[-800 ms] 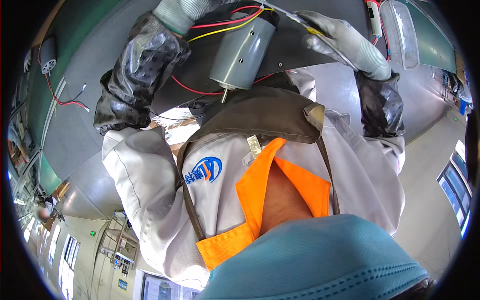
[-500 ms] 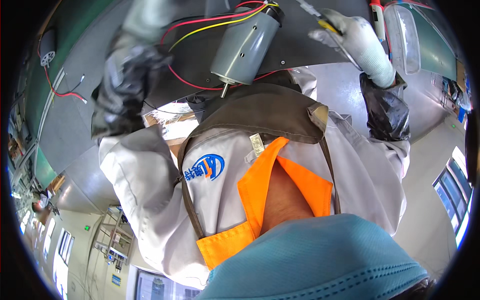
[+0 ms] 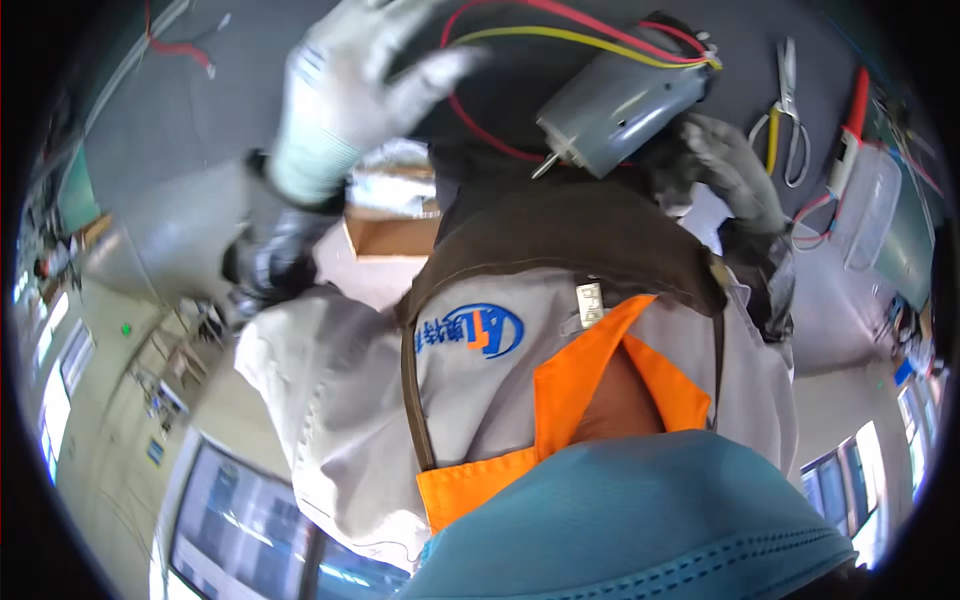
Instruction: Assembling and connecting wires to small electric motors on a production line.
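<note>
A grey cylindrical motor (image 3: pixel 625 112) lies tilted on the dark work surface, its bare shaft pointing to the lower left. Red and yellow wires (image 3: pixel 560 32) loop leftward from its far end. My left hand (image 3: pixel 345 95), in a white glove, is raised left of the motor, its fingers spread and empty. Close beside the motor's right side is my gloved right hand (image 3: pixel 735 170), fingers loosely stretched with nothing visible in them. Shadow hides its thumb side, so I cannot tell whether it touches the motor. Scissors (image 3: pixel 787 110) with a yellow-marked handle lie right of that hand.
Right of the scissors are a red-and-white pen-like tool (image 3: pixel 850 130) and a clear plastic tray (image 3: pixel 868 210). A red cable (image 3: pixel 180 48) lies at the far left. Below the surface's near edge, a cardboard box (image 3: pixel 390 236) shows beside my apron.
My right hand has let go of the scissors, now lying on the surface, and moved beside the motor. The motor has turned clockwise. My left hand has come into clearer view, fingers spread.
</note>
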Motion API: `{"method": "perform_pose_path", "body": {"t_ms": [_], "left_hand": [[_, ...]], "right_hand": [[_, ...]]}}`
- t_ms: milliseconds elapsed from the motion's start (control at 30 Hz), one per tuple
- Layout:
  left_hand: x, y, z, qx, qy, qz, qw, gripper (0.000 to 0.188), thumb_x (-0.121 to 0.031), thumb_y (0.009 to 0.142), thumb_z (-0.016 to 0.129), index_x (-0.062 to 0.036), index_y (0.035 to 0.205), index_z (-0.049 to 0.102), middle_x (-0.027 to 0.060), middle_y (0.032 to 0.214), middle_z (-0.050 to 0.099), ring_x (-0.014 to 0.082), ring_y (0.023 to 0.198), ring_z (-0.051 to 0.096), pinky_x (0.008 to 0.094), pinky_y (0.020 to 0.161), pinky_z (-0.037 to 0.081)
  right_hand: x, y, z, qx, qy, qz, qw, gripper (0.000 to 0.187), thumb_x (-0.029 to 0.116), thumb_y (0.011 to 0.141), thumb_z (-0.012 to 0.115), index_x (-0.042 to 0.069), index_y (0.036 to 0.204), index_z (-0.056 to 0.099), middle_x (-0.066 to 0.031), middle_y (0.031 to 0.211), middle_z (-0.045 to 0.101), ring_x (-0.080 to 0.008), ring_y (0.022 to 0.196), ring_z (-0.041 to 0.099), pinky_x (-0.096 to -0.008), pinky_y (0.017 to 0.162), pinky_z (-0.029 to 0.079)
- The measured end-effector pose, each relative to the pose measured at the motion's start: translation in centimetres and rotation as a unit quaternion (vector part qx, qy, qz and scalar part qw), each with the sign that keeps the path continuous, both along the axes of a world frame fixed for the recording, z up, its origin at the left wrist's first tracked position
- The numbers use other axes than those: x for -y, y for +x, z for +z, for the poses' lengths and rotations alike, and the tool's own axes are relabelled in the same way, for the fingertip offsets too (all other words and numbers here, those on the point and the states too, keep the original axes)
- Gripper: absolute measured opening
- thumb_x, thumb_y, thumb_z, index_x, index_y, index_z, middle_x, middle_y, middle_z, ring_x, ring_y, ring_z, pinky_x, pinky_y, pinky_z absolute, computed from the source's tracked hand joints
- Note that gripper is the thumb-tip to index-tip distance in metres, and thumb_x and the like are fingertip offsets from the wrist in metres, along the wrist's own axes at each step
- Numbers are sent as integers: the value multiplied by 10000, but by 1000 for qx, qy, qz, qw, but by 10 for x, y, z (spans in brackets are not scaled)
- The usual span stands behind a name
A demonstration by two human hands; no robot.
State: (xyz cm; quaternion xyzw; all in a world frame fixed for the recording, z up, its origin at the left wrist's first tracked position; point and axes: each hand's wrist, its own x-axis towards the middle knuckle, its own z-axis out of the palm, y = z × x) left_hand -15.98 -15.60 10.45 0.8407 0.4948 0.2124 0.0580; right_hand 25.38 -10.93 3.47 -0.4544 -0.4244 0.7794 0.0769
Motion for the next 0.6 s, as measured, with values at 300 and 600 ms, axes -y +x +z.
{"method": "perform_pose_path", "body": {"t_ms": [300,600], "left_hand": [[-54,154,-107,227,158,-43,960,536,-198,948,619,28,1426,524,275,1404,527,428,1250,526,523,1090,410],[-235,93,-61,546,-296,61,781,296,-311,1006,551,-34,938,633,30,788,578,143,734,548,298,670,424]], "right_hand": [[-48,-43,33,153,230,-80,958,499,430,991,655,-56,1097,697,-73,715,619,-163,632,586,-357,609,518],[-99,-31,68,94,429,-135,888,398,264,1009,692,18,1319,651,-44,1029,707,-104,866,633,-277,762,536]]}}
